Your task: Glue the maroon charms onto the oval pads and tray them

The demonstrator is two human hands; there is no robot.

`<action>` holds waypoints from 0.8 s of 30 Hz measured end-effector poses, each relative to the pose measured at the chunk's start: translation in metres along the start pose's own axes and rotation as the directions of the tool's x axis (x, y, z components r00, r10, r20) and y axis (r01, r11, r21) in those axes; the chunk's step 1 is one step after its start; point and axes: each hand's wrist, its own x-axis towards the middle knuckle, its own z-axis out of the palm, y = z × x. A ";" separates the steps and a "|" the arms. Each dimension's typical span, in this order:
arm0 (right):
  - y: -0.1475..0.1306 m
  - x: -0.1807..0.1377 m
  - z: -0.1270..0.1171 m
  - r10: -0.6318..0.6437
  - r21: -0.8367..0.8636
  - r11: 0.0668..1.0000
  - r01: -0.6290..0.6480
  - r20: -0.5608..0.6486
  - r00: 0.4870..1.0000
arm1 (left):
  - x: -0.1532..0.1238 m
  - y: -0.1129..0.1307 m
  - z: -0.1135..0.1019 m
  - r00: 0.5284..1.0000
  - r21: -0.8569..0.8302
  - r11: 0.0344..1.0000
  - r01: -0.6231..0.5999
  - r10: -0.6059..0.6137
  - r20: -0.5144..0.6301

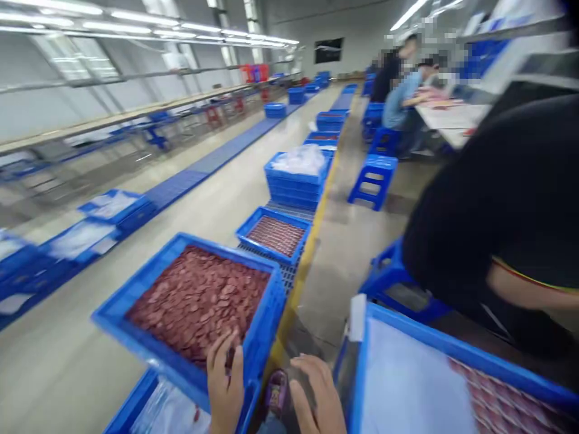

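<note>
My left hand [225,380] is at the near edge of a blue crate [117,322], its fingertips over the flat reddish-brown discs [199,301] heaped inside. Its thumb and fingers are apart, and I see nothing held between them. To its right, my right hand [319,395] hangs above the floor with curved fingers and thumb spread, holding nothing. That hand is close to a second blue crate [362,374], where a white sheet [411,380] lies beside rows of reddish pieces [502,398]. Under the disc crate another blue crate [131,404] holds clear plastic.
A person in black [502,211] sits close on the right. Ahead stand a blue crate of rowed pieces [277,235], stacked crates topped with plastic bags [301,160] and a blue stool [373,181]. Several crates line the left [113,208]. My shoe [275,392] shows below.
</note>
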 end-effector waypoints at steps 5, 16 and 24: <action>0.019 0.103 0.202 0.041 -0.033 0.999 -0.032 0.355 0.934 | 0.112 -0.147 -0.011 0.946 0.204 0.925 0.322 -0.304 -0.115; 0.147 0.146 0.359 0.388 -0.501 0.839 -0.211 0.281 0.878 | 0.158 -0.269 0.054 0.824 0.125 0.814 0.567 -0.563 -0.069; 0.136 0.095 0.376 0.500 -0.326 0.856 -0.401 0.322 0.804 | 0.133 -0.234 0.097 0.716 -0.364 0.648 0.669 -0.694 0.080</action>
